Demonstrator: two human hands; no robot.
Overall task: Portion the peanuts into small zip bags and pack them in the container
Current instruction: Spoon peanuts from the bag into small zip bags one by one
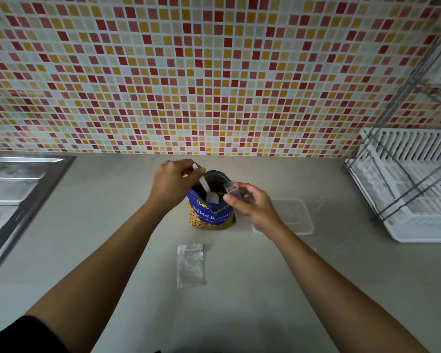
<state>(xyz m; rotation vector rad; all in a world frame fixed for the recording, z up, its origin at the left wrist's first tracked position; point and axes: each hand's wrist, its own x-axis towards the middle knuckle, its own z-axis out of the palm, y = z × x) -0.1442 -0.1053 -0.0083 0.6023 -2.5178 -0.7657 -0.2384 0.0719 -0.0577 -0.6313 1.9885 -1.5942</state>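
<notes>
Peanut bag (210, 215) stands open, mid counter (112, 212). Left hand (175, 180) pinches white spoon (206, 188), bowl inside bag mouth. Right hand (250, 203) grips small zip bag (232, 190) at the bag's rim. Spare zip bag (191, 265) flat in front; clear container (294, 216) right.

Container (294, 215) partly behind right wrist, dish rack (415, 184) cut off right, sink (15, 189) cut off left

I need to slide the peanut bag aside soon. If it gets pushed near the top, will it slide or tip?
Probably tip. The peanut bag stands upright and tall on a narrow base, with its mouth open. Its soft foil top would likely buckle first. The left hand holds a white spoon inside it, so a topple could spill peanuts. Pushing low looks safer.
</notes>
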